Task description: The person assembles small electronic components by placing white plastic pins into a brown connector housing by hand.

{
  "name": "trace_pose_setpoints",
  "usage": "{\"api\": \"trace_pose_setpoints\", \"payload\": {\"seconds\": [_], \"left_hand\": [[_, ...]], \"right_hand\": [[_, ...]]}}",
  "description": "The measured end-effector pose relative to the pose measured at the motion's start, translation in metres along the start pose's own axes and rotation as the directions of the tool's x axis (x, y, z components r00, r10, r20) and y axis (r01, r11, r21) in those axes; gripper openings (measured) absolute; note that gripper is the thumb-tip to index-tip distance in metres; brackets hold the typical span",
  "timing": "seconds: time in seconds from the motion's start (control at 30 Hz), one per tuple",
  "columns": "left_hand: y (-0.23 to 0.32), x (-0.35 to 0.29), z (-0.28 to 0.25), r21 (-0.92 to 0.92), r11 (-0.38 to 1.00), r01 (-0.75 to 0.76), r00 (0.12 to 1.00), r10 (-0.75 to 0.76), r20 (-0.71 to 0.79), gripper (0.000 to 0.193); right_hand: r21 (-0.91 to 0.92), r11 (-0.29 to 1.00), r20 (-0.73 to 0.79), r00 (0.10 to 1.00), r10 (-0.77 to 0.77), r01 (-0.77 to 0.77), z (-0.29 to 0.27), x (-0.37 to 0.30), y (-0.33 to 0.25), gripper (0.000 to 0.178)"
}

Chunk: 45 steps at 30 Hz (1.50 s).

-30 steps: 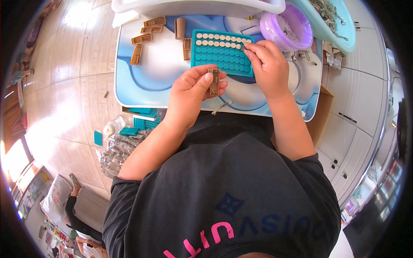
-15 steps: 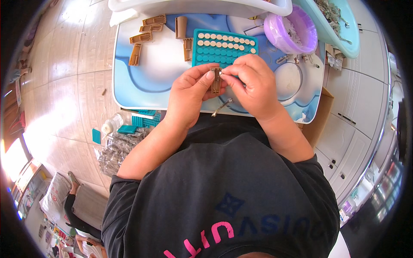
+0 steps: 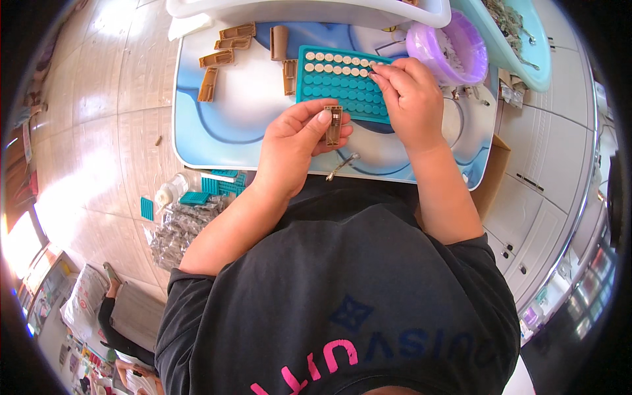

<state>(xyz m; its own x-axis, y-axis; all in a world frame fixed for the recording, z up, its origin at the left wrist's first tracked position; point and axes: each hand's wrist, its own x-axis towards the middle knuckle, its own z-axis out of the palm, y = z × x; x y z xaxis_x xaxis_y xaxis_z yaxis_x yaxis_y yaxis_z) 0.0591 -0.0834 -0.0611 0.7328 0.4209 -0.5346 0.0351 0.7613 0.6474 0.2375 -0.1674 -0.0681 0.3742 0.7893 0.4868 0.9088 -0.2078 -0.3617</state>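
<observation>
Between thumb and fingers, my left hand (image 3: 296, 135) holds a small brown plastic casing (image 3: 333, 126) upright, its hollow side facing up at me. A small white piece shows inside the casing near its top. My right hand (image 3: 415, 99) reaches over a teal tray (image 3: 345, 97), its thumb and forefinger pinched at the right end of the second row. Rows of round cream discs (image 3: 337, 58) sit in the tray's upper pockets; the lower rows show bare teal. Whether a disc is between the right fingertips cannot be made out.
More brown casings (image 3: 234, 43) lie at the table's upper left, with others beside the tray. A purple basin (image 3: 477, 66) holds white pieces. Beyond it stands a light-teal tub (image 3: 536, 66). A metal piece (image 3: 342, 166) lies at the near table edge. White bin (image 3: 316, 13) at the back.
My right hand has left the casing and moved up and right to the tray's discs. My left hand keeps the casing in nearly the same place.
</observation>
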Motion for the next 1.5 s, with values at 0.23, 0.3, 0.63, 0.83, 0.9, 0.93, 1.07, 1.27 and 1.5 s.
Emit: {"api": "trace_pose_setpoints", "payload": {"seconds": [0.23,0.3,0.63,0.83,0.9,0.93,1.07,1.27,1.5], "left_hand": [[-0.002,0.001,-0.002,-0.023,1.0,0.003,1.0,-0.003,0.002,0.029],[-0.003,0.002,-0.003,-0.033,0.999,-0.004,1.0,0.005,0.01,0.029],[-0.006,0.002,-0.003,-0.012,1.0,-0.016,1.0,0.016,0.007,0.027],[-0.003,0.001,-0.002,-0.014,1.0,-0.002,1.0,0.002,0.001,0.028],[-0.003,0.001,-0.002,-0.011,1.0,-0.003,1.0,0.003,0.003,0.029],[-0.003,0.001,-0.002,-0.008,1.0,-0.003,1.0,0.003,0.005,0.029],[-0.002,0.001,-0.001,-0.011,1.0,-0.004,1.0,0.005,0.005,0.029],[-0.004,0.001,-0.003,-0.022,1.0,-0.012,1.0,0.012,0.013,0.029],[-0.005,0.001,-0.003,-0.024,0.999,-0.029,0.999,0.029,0.025,0.026]], "right_hand": [[0.182,0.983,0.024,1.0,-0.007,0.003,-0.005,-0.006,-0.017,0.01],[0.317,0.948,0.048,0.998,-0.042,0.025,-0.009,-0.006,-0.03,0.011],[0.347,0.931,0.096,0.984,-0.151,0.109,-0.004,-0.013,-0.04,0.012],[0.178,0.977,0.0,0.993,0.117,-0.115,-0.01,-0.013,-0.014,0.009],[0.086,0.985,-0.013,0.988,0.153,-0.152,-0.009,-0.013,-0.003,0.009],[-0.006,0.982,-0.029,0.981,0.19,-0.19,-0.008,-0.014,0.001,0.008],[-0.069,0.986,-0.008,0.988,0.152,-0.152,-0.009,-0.014,0.0,0.008],[0.387,0.919,0.036,0.997,0.069,-0.078,-0.009,-0.012,-0.034,0.011],[0.368,0.93,0.066,0.997,-0.031,0.004,-0.001,-0.014,-0.046,0.013]]}}
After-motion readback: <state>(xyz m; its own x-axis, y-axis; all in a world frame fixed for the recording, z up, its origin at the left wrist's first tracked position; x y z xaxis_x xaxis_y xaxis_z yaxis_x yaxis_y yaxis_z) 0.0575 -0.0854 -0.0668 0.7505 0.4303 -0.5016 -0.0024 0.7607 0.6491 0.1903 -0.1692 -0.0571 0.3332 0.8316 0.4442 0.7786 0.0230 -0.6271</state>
